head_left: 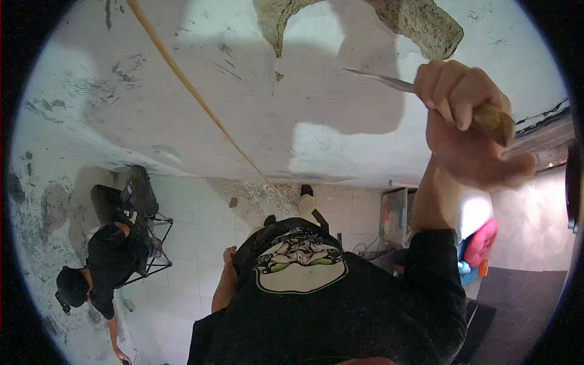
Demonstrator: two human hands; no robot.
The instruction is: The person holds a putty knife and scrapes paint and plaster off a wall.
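My right hand (pixel 465 115) is raised in front of the wall at the upper right, with its fingers wrapped round the wooden handle (pixel 494 124) of a scraper. The thin metal blade (pixel 383 79) of the scraper points left, seen nearly edge-on; whether it touches the wall cannot be told. Just above it, a rough patch of bare plaster (pixel 426 27) breaks the white wall (pixel 243 115). Low beside my body hangs my left hand (pixel 229 254), small in view, its fingers mostly hidden.
A long thin tan pole (pixel 194 94) slants down the wall to the floor, where crumbs and debris (pixel 255 204) lie. At the left a person in black (pixel 115 243) sits on a folding stool (pixel 159 255). A grey crate (pixel 394 213) and a red round item (pixel 483 242) stand at the right.
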